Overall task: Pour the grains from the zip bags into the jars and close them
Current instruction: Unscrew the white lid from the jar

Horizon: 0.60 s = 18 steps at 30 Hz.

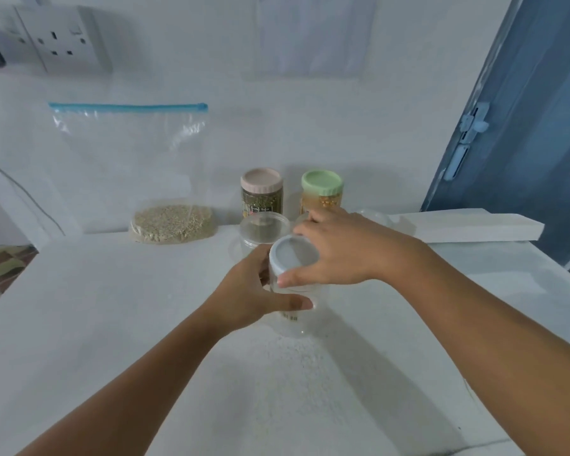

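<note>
A clear jar (301,319) stands at the middle of the white table, and my left hand (257,294) is wrapped around its side. My right hand (339,251) grips the white lid (292,253) on top of that jar. Behind it stands an open clear jar (264,230) without a lid. Further back are a pink-lidded jar (261,190) of dark green grains and a green-lidded jar (322,192) of yellow grains. A zip bag (145,172) with a blue zip leans against the wall at the left, beige grains in its bottom.
White grains (297,366) lie scattered on the table (112,307) in front of the held jar. A white slab (474,227) lies at the back right beside a blue door (524,126). A wall socket (63,37) is at the upper left.
</note>
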Each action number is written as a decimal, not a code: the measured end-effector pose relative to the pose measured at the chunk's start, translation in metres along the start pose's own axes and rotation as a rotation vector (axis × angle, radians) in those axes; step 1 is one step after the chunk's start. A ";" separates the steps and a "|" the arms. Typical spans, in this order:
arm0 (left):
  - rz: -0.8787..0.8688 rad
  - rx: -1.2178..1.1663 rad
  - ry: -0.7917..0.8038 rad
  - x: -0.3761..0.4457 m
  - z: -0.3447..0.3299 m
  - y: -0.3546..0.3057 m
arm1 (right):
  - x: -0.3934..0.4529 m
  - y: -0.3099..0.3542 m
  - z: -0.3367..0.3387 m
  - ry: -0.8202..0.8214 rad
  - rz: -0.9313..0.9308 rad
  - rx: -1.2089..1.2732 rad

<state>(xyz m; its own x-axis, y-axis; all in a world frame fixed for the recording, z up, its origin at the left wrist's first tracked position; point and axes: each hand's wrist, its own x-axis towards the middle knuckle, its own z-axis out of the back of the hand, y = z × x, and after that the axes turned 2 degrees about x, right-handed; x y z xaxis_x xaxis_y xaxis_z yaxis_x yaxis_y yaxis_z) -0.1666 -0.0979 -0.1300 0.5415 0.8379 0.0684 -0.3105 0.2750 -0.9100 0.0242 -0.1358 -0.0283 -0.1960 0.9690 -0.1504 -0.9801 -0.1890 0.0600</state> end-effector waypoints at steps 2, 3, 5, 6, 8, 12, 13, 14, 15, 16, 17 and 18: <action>-0.002 0.015 0.007 0.000 0.000 -0.003 | 0.000 -0.001 -0.001 0.014 0.056 0.061; -0.001 0.023 0.010 0.001 -0.002 -0.003 | -0.001 -0.004 0.002 0.047 0.086 0.079; 0.010 0.029 0.006 0.001 -0.004 -0.002 | -0.004 -0.010 0.009 0.130 0.117 0.119; 0.016 0.031 0.002 0.001 -0.004 -0.002 | -0.006 -0.010 0.012 0.149 0.104 0.142; 0.014 0.030 -0.003 0.002 -0.005 -0.002 | -0.007 -0.008 0.012 0.101 0.028 0.110; 0.021 0.050 -0.007 -0.001 -0.006 -0.003 | -0.004 0.000 0.001 -0.044 -0.011 -0.087; 0.022 0.053 -0.007 -0.001 -0.007 -0.004 | -0.005 -0.001 0.004 0.000 0.024 -0.029; 0.024 0.056 -0.008 -0.002 -0.007 -0.005 | -0.005 -0.004 0.009 0.057 0.067 0.021; 0.025 0.059 -0.007 -0.001 -0.007 -0.005 | -0.005 -0.006 0.015 0.118 0.099 0.048; 0.029 0.061 -0.003 -0.001 -0.006 -0.006 | -0.006 -0.007 0.019 0.156 0.113 0.071; 0.033 0.063 0.001 -0.001 -0.005 -0.006 | -0.007 -0.005 0.020 0.168 0.101 0.079; 0.033 0.066 0.003 -0.001 -0.004 -0.007 | -0.006 -0.003 0.018 0.151 0.072 0.061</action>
<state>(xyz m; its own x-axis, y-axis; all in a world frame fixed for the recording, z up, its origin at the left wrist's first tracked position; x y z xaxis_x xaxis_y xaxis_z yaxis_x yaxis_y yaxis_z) -0.1617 -0.1032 -0.1252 0.5325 0.8456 0.0371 -0.3791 0.2774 -0.8828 0.0293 -0.1379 -0.0098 -0.2724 0.9176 -0.2896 -0.9607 -0.2426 0.1351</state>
